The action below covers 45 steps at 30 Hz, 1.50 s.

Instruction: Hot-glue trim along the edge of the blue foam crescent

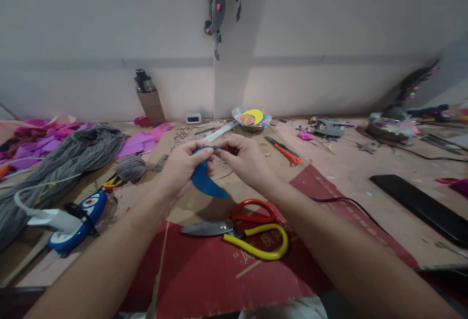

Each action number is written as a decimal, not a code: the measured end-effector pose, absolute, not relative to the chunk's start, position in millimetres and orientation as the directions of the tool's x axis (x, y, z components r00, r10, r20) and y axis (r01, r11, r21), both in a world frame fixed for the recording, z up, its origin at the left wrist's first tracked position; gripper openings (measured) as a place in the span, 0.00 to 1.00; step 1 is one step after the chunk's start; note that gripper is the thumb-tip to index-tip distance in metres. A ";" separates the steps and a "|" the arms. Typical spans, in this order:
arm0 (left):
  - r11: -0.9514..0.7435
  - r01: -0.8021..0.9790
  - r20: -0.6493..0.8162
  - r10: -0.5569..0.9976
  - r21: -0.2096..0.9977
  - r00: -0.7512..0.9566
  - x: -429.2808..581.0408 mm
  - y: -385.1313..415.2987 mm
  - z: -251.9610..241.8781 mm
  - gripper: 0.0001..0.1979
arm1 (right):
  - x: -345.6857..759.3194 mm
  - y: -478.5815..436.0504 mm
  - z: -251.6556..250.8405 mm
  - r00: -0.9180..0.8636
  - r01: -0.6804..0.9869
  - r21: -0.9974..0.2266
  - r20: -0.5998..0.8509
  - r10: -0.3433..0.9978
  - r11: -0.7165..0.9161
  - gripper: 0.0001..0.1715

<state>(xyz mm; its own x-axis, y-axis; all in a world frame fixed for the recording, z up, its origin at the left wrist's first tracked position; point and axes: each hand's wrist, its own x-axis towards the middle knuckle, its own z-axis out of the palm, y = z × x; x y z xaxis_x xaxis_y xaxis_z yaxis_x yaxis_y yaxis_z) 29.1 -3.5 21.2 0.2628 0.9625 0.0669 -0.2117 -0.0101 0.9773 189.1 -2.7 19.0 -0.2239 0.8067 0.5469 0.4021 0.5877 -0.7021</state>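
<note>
A blue crescent-shaped piece of felt (206,182) hangs above the table between both hands. My left hand (185,162) is closed, pinching its upper edge. My right hand (244,159) is closed too, its fingertips pinched at the same top edge beside the left thumb. Whether a small thing such as a needle sits in the right fingers cannot be made out. Directly below lie scissors (241,229) with one red and one yellow handle, on red printed cardboard (204,275).
A grey yarn skein (62,160) and a grey yarn ball (130,168) lie at the left, beside a blue device (78,221) with a white cable. An orange utility knife (287,151), a bowl of coloured shapes (252,118), a bottle (149,96) and a black bar (420,207) surround the work spot.
</note>
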 end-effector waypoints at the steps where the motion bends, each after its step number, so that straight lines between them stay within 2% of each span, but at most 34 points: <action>1: -0.011 -0.227 0.069 0.966 0.974 0.249 29.6 -2.8 20.0 0.10 | 187.9 -2.9 17.4 -0.225 0.443 -0.652 0.584 0.780 0.616 0.07; 5: -0.034 -0.240 0.079 0.980 0.970 0.180 31.7 1.3 14.0 0.12 | 184.4 -3.3 9.6 -0.293 0.567 -0.440 0.683 0.669 0.697 0.12; 11: -0.086 -0.191 0.103 0.991 0.978 0.084 30.9 8.0 6.8 0.10 | 180.4 -7.8 1.3 -0.436 0.711 -0.196 0.630 0.643 0.675 0.13; 15: -0.147 0.028 0.146 0.989 0.989 0.017 29.4 3.8 9.4 0.09 | 181.9 -14.3 6.2 -0.503 0.765 0.005 0.629 0.592 0.644 0.12; 18: -0.182 0.230 0.191 0.982 0.956 -0.015 28.8 -1.8 13.8 0.10 | 185.6 -17.1 12.8 -0.494 0.783 0.064 0.669 0.556 0.618 0.12; 20: -0.204 0.312 0.214 0.977 0.928 0.002 28.4 -3.9 15.7 0.11 | 188.6 -16.8 16.5 -0.469 0.782 0.045 0.699 0.540 0.621 0.12; 22: -0.225 0.344 0.222 0.974 0.912 0.048 27.9 -4.4 16.5 0.11 | 191.5 -15.0 19.5 -0.423 0.767 -0.027 0.730 0.537 0.641 0.12; 26: -0.252 0.324 0.203 0.963 0.912 0.177 26.7 -3.4 17.4 0.10 | 196.0 -8.9 24.9 -0.285 0.647 -0.313 0.746 0.602 0.695 0.08; 30: -0.214 0.169 0.165 0.950 0.962 0.266 25.4 -3.3 20.1 0.09 | 197.3 -2.9 27.3 -0.194 0.389 -0.695 0.580 0.791 0.605 0.04; 33: -0.186 0.070 0.161 0.948 0.980 0.275 25.0 -3.5 22.4 0.09 | 194.7 -0.1 24.5 -0.195 0.159 -0.873 0.430 0.881 0.461 0.06; 35: -0.174 0.016 0.164 0.950 0.985 0.266 25.0 -3.1 23.1 0.09 | 191.7 0.8 21.0 -0.205 0.061 -0.923 0.360 0.910 0.379 0.07; 37: -0.162 -0.041 0.167 0.956 0.986 0.242 25.0 -1.9 22.7 0.09 | 188.3 1.0 16.8 -0.221 0.036 -0.941 0.320 0.921 0.336 0.09; 40: -0.129 -0.123 0.151 0.969 0.984 0.193 25.2 0.6 20.7 0.10 | 184.1 1.0 11.1 -0.237 0.113 -0.918 0.347 0.907 0.380 0.09; 45: -0.115 -0.226 0.150 0.978 0.967 0.143 25.5 4.1 19.3 0.10 | 180.6 -0.3 4.0 -0.294 0.321 -0.758 0.491 0.820 0.568 0.10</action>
<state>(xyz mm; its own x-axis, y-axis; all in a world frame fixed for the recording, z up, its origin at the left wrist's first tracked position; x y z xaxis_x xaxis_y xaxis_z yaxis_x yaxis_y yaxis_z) 25.5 4.1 19.3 0.1427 0.9783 0.1500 -0.2258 -0.1153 0.9673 180.6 -0.3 4.0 -0.2940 0.8203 0.4906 0.3206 0.5681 -0.7579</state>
